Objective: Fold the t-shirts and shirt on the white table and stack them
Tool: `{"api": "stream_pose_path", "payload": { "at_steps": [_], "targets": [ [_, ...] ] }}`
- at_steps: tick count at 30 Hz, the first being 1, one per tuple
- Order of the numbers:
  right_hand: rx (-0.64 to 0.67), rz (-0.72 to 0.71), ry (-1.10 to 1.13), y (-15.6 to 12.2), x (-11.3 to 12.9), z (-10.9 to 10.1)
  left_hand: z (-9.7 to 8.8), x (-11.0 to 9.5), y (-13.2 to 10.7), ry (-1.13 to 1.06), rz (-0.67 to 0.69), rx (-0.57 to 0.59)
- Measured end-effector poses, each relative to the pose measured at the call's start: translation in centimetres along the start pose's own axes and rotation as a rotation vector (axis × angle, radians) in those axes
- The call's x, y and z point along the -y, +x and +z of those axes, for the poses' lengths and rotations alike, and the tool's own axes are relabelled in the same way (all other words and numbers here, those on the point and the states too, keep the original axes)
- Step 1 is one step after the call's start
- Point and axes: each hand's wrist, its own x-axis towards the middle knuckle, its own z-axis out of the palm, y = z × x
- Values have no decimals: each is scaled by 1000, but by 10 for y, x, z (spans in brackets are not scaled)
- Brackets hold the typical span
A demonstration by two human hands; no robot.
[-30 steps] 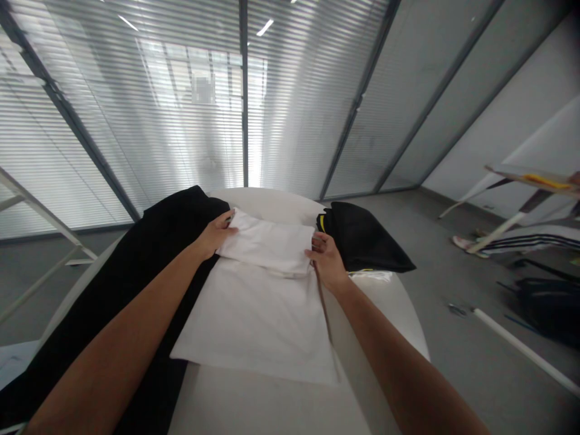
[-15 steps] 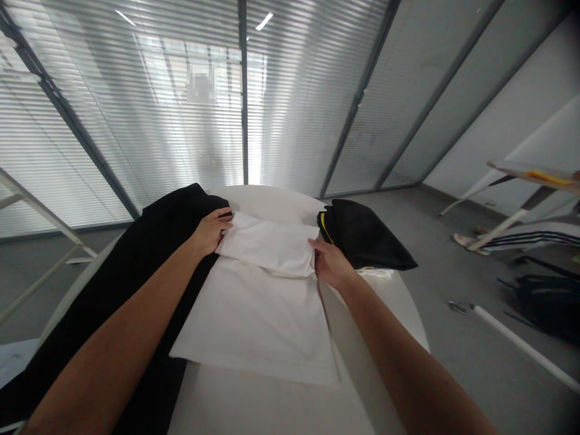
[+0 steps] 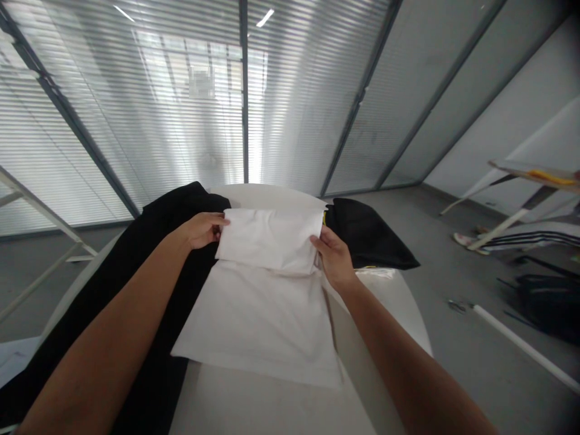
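Note:
A white garment (image 3: 258, 314) lies spread on a round white table (image 3: 272, 411). Its far end is folded back toward me and lifted a little off the table. My left hand (image 3: 202, 228) pinches the left corner of that fold, fingers closed on the cloth. My right hand (image 3: 333, 257) grips the right corner the same way. Both forearms reach out across the table on either side of the garment.
A long black garment (image 3: 131, 284) drapes over the table's left side. A folded black garment with yellow trim (image 3: 369, 235) sits at the right edge. Slatted glass walls stand behind. To the right are a slanted table (image 3: 530, 181), a dark bag (image 3: 550, 305) and a white pole (image 3: 521, 347) on the floor.
Both hands have raised the folded far end of the white garment, so the fold stands taller and its top edge has moved away from me.

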Motion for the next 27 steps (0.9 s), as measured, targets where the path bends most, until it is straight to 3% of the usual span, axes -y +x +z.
{"api": "stream_pose_path", "payload": {
  "at_steps": [8, 17, 21, 25, 27],
  "targets": [
    [-32, -144, -76, 5, 6, -12, -5, -14, -8, 126, 223, 51],
    [-126, -268, -174, 5, 11, -18, 2, -9, -14, -40, 414, 152],
    [-116, -270, -245, 1, 10, -22, -4, -12, -24, 50, 376, 251],
    [-7, -268, -253, -7, 23, -26, -13, -30, -44, 364, 323, 349],
    [89, -260, -281, -10, 35, -28, -19, -42, -56, 531, 257, 457]
  ]
}}
